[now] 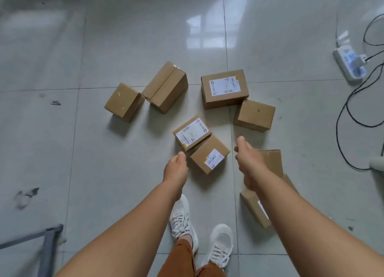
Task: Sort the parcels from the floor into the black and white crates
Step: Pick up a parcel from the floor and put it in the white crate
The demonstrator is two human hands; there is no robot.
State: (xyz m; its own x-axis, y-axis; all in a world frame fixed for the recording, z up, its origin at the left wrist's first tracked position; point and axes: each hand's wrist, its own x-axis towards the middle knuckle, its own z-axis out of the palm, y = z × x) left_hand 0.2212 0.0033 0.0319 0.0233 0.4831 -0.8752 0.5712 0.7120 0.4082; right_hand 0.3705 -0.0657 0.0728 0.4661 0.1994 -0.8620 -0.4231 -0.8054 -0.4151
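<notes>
Parcels: 8 brown cardboard boxes are lying on the tiled floor around the middle of the frame, none in hand.
Nearest parcel: a small labelled box is sitting just below centre, between the 2 hands, touching a second labelled box just above it.
Upper group: a plain cube and a taller box are touching at upper left of centre; a large labelled box and a plain box are touching at upper right of centre.
Lower right: 2 more boxes are lying partly hidden behind the right forearm.
Left hand: reaching down beside the nearest parcel, fingers loosely curled, holding nothing.
Right hand: reaching down on the parcel's other side, half open, holding nothing.
Crates: neither the black nor the white crate is showing in this view.
Progress: judging by 8 parcels waiting on the floor, most of the sorting is remaining; how many are already crated cannot be told.
Surroundings: a power strip with black cables is lying at upper right; white shoes are standing at bottom centre.
</notes>
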